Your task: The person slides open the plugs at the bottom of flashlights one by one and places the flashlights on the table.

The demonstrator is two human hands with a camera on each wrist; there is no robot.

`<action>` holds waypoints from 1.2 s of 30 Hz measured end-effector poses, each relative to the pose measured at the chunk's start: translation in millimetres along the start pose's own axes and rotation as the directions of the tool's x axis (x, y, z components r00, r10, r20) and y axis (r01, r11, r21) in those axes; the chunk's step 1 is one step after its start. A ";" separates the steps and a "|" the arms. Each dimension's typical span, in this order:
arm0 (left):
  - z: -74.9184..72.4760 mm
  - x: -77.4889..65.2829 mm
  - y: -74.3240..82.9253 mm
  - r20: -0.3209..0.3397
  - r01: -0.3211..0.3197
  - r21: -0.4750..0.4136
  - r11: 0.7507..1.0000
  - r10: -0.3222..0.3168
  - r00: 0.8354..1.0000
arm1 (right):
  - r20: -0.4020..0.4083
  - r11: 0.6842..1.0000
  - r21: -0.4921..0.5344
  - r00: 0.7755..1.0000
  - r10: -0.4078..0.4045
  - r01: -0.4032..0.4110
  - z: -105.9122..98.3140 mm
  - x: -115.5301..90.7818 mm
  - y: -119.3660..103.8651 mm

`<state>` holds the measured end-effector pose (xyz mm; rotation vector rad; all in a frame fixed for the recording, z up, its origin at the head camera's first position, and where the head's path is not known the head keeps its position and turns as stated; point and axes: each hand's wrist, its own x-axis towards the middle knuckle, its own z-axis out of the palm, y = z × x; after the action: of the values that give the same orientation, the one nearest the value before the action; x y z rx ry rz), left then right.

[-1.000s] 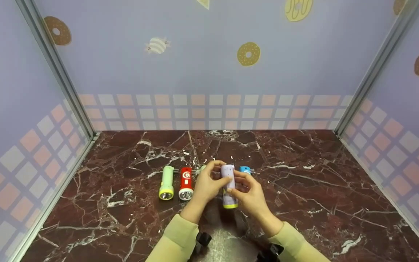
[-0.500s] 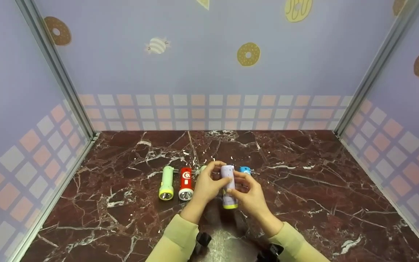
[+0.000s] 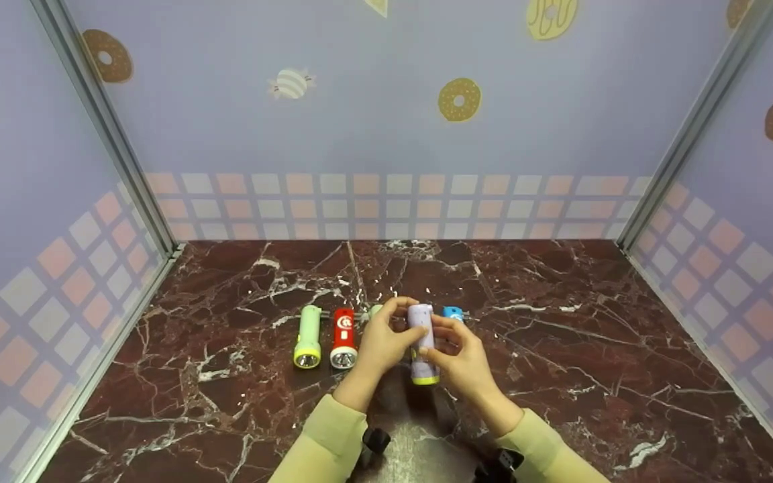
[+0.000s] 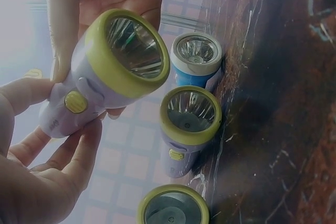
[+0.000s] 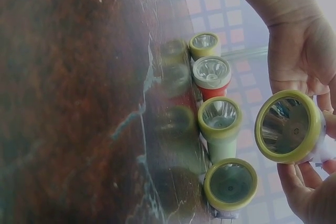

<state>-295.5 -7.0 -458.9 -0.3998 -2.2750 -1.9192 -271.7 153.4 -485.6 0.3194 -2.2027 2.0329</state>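
Note:
Between both hands is a lavender flashlight (image 3: 421, 345) with a yellow rim, raised above the table, its lens end toward the person. The left hand (image 3: 381, 343) pinches it from the left with thumb and fingers. From the right, the right hand (image 3: 461, 355) grips the same flashlight, thumb on its barrel. A yellow switch (image 4: 76, 102) shows on the flashlight's side in the left wrist view. Its lens (image 5: 286, 125) appears unlit in the right wrist view.
In a row on the dark marbled table (image 3: 239, 416) lie a pale green flashlight (image 3: 307, 335), a red one (image 3: 343, 339), a second green one (image 5: 221, 129), a second lavender one (image 4: 181, 163) and a blue-and-white one (image 4: 195, 59). Patterned walls (image 3: 386, 147) enclose the table.

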 end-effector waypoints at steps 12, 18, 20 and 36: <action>-0.2 0.5 -2.0 0.006 -0.020 0.002 1.000 0.020 1.000 | -0.008 1.000 0.003 1.000 0.003 -0.003 0.6 -0.2 -1.4; 0.0 0.8 -2.5 0.011 -0.003 0.001 1.000 0.003 1.000 | -0.009 1.000 0.003 1.000 0.001 -0.001 0.6 0.2 0.0; -0.3 0.8 -3.1 0.016 0.001 0.000 1.000 -0.001 1.000 | -0.007 1.000 -0.002 1.000 0.001 -0.001 0.4 0.0 0.6; -1.5 1.7 -4.7 0.033 -0.002 0.028 1.000 0.001 0.999 | 0.013 1.000 -0.005 1.000 -0.001 0.001 0.3 -0.6 0.7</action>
<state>-298.6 -9.1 -462.6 -0.4327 -2.3189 -1.8915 -271.2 153.2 -486.5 0.3338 -2.2141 2.0299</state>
